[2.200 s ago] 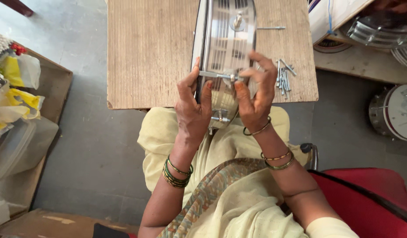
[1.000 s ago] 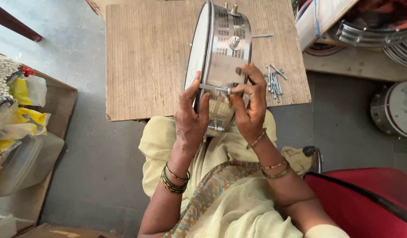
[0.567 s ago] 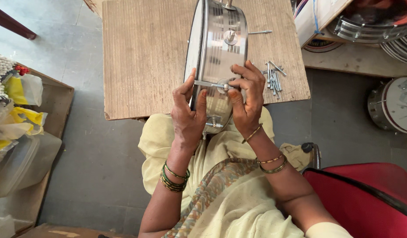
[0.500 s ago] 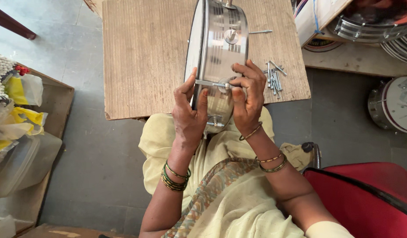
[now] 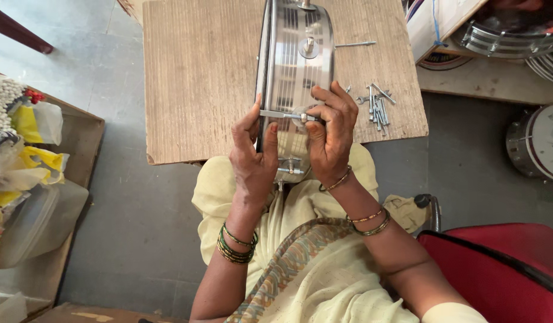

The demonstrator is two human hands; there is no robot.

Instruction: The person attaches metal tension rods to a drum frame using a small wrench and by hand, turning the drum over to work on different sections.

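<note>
On the wooden board [image 5: 198, 78] your left hand [image 5: 252, 155] gripped the shiny drum [image 5: 297, 54] standing on its edge, your right hand [image 5: 330, 137] pinched the long rod [image 5: 282, 114] across it, and a loose grip could have tipped it onto the bolts [image 5: 377, 107] beside your right hand.
</note>
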